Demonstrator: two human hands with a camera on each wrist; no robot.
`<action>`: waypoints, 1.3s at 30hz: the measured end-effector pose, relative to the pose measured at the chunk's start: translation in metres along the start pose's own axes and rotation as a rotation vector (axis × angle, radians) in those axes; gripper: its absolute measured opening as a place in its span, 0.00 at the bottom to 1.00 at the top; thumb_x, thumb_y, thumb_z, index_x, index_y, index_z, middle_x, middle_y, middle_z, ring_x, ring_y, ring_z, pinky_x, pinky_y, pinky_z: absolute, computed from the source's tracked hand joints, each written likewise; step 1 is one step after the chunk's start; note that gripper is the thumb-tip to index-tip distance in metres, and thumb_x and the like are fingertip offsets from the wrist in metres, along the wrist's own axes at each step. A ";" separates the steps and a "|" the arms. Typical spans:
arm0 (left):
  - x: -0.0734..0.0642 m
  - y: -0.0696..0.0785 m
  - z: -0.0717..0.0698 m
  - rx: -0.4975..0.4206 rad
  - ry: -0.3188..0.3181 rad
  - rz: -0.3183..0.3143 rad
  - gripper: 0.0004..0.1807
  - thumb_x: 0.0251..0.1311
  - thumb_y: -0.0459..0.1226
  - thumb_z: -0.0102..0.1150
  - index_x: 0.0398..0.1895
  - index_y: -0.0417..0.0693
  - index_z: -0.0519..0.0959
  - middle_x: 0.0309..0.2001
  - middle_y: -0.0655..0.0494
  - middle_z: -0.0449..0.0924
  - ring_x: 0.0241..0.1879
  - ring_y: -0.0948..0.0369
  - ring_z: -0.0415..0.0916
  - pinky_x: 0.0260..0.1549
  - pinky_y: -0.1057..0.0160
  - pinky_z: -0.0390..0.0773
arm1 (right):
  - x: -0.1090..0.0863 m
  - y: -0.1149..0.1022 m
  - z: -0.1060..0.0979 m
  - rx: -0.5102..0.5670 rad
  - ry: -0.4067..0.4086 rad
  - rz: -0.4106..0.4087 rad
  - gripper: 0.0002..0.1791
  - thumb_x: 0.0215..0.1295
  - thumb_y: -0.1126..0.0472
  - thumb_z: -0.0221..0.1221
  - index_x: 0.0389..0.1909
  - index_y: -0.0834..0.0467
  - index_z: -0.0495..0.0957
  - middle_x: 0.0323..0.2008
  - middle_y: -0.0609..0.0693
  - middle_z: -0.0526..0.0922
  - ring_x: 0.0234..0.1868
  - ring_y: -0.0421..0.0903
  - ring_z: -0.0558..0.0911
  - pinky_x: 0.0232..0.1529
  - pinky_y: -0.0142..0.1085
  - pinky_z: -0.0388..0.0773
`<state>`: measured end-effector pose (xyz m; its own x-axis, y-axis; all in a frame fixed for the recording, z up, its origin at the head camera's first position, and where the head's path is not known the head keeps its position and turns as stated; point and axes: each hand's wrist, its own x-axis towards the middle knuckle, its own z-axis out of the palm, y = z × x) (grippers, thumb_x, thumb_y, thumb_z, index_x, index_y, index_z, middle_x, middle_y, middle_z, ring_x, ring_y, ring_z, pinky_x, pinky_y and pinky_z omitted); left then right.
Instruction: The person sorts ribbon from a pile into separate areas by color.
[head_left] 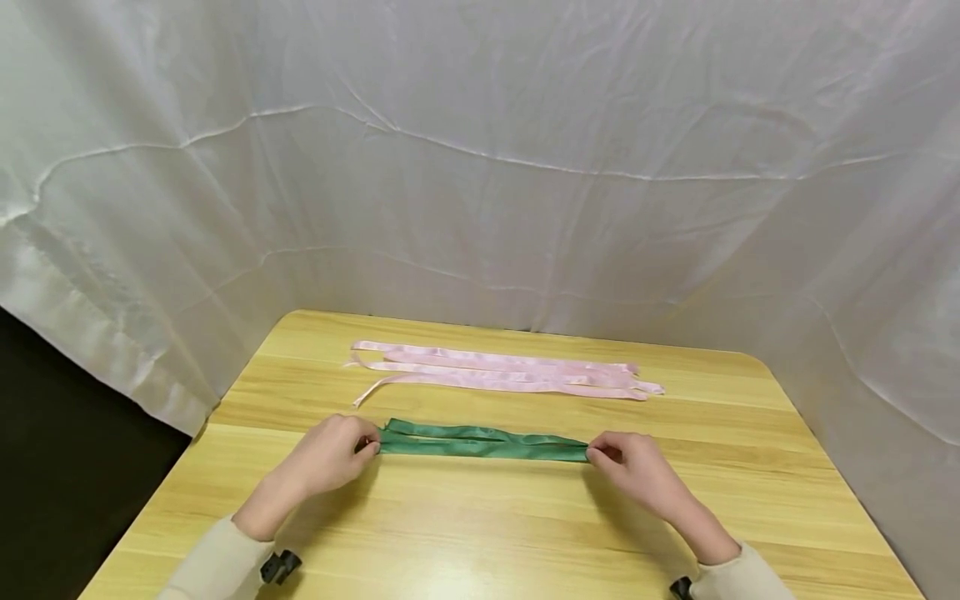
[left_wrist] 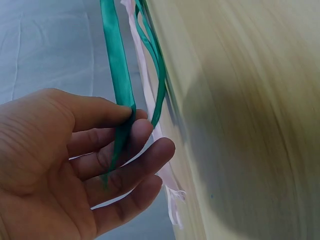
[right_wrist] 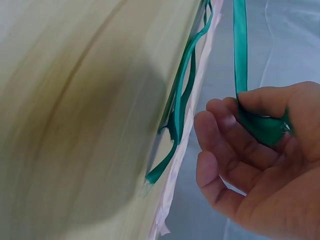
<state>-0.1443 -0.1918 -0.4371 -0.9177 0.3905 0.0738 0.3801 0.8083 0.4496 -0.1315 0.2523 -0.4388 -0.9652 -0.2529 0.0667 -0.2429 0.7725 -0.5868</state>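
Observation:
A green satin ribbon (head_left: 483, 449) stretches straight between my two hands, raised above the table in both wrist views. My left hand (head_left: 333, 454) pinches one end between thumb and forefinger, its short tail hanging across the other fingers. At the opposite end, my right hand (head_left: 637, 471) pinches the ribbon the same way, with a frayed tail folded into the palm in the right wrist view. More green ribbons (right_wrist: 186, 95) lie loosely on the tabletop just beyond the held one, one with a frayed tip.
Several pale pink ribbons (head_left: 517, 379) lie side by side farther back on the wood-grain table (head_left: 480, 517). White cloth (head_left: 480, 208) hangs behind the table and along its sides. A dark area (head_left: 67, 450) shows past the left edge.

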 end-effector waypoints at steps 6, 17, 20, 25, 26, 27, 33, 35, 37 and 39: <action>0.001 -0.004 0.001 0.005 -0.009 -0.040 0.05 0.66 0.32 0.67 0.33 0.48 0.88 0.33 0.58 0.86 0.27 0.66 0.70 0.29 0.63 0.73 | -0.002 0.009 -0.002 -0.006 -0.007 0.007 0.04 0.73 0.61 0.65 0.37 0.52 0.87 0.31 0.42 0.86 0.30 0.34 0.75 0.33 0.30 0.74; -0.001 -0.005 0.004 0.033 -0.004 -0.106 0.06 0.64 0.34 0.70 0.29 0.52 0.87 0.29 0.61 0.83 0.25 0.65 0.68 0.25 0.64 0.68 | -0.003 0.016 -0.003 -0.037 -0.028 0.021 0.04 0.70 0.60 0.67 0.34 0.53 0.87 0.27 0.42 0.83 0.25 0.34 0.69 0.29 0.30 0.68; 0.000 -0.004 0.008 0.055 0.005 -0.118 0.05 0.63 0.35 0.72 0.29 0.52 0.88 0.30 0.61 0.85 0.24 0.65 0.68 0.25 0.64 0.69 | -0.003 0.016 0.000 -0.055 -0.024 0.019 0.05 0.69 0.60 0.68 0.31 0.53 0.87 0.24 0.41 0.80 0.24 0.34 0.67 0.28 0.30 0.66; 0.002 -0.003 0.012 0.072 -0.006 -0.111 0.12 0.63 0.35 0.72 0.21 0.54 0.84 0.25 0.63 0.81 0.22 0.64 0.67 0.24 0.63 0.68 | -0.002 0.015 0.005 -0.089 -0.018 0.004 0.07 0.67 0.61 0.69 0.28 0.52 0.85 0.22 0.40 0.77 0.22 0.33 0.66 0.27 0.30 0.65; 0.002 -0.002 0.013 0.072 -0.011 -0.111 0.14 0.63 0.36 0.72 0.19 0.54 0.82 0.24 0.63 0.79 0.22 0.64 0.67 0.24 0.63 0.67 | -0.002 0.015 0.006 -0.094 -0.017 0.003 0.07 0.67 0.61 0.69 0.28 0.52 0.85 0.22 0.40 0.77 0.22 0.34 0.65 0.27 0.30 0.65; 0.003 -0.002 0.013 0.071 -0.014 -0.113 0.16 0.64 0.36 0.71 0.18 0.55 0.80 0.23 0.63 0.77 0.22 0.64 0.66 0.24 0.63 0.66 | -0.001 0.014 0.007 -0.097 -0.018 0.006 0.08 0.67 0.61 0.69 0.27 0.52 0.85 0.22 0.40 0.77 0.22 0.34 0.65 0.27 0.30 0.65; 0.004 -0.002 0.016 0.064 -0.014 -0.121 0.19 0.64 0.35 0.71 0.16 0.55 0.76 0.21 0.63 0.73 0.21 0.64 0.64 0.22 0.64 0.63 | 0.000 0.013 0.009 -0.119 -0.028 0.030 0.07 0.67 0.61 0.69 0.28 0.52 0.85 0.24 0.41 0.79 0.23 0.36 0.66 0.27 0.30 0.65; 0.005 -0.003 0.016 0.064 -0.012 -0.121 0.19 0.63 0.35 0.72 0.16 0.55 0.77 0.21 0.63 0.73 0.21 0.64 0.64 0.22 0.64 0.63 | 0.000 0.013 0.009 -0.118 -0.034 0.027 0.07 0.67 0.61 0.69 0.28 0.52 0.85 0.23 0.40 0.78 0.23 0.36 0.67 0.27 0.30 0.65; 0.005 -0.003 0.016 0.065 -0.010 -0.122 0.18 0.63 0.36 0.72 0.16 0.55 0.78 0.22 0.63 0.75 0.21 0.64 0.65 0.22 0.64 0.64 | 0.001 0.013 0.009 -0.116 -0.038 0.026 0.08 0.67 0.62 0.69 0.27 0.52 0.84 0.22 0.40 0.76 0.22 0.35 0.67 0.27 0.30 0.65; 0.005 -0.004 0.017 0.067 -0.006 -0.123 0.15 0.63 0.36 0.72 0.19 0.55 0.81 0.24 0.63 0.78 0.22 0.64 0.67 0.23 0.63 0.67 | 0.000 0.014 0.009 -0.111 -0.047 0.034 0.09 0.67 0.62 0.68 0.27 0.52 0.83 0.21 0.40 0.75 0.22 0.35 0.67 0.27 0.30 0.65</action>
<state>-0.1484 -0.1858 -0.4534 -0.9573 0.2887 0.0161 0.2714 0.8777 0.3949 -0.1344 0.2574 -0.4540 -0.9681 -0.2505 0.0092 -0.2221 0.8403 -0.4945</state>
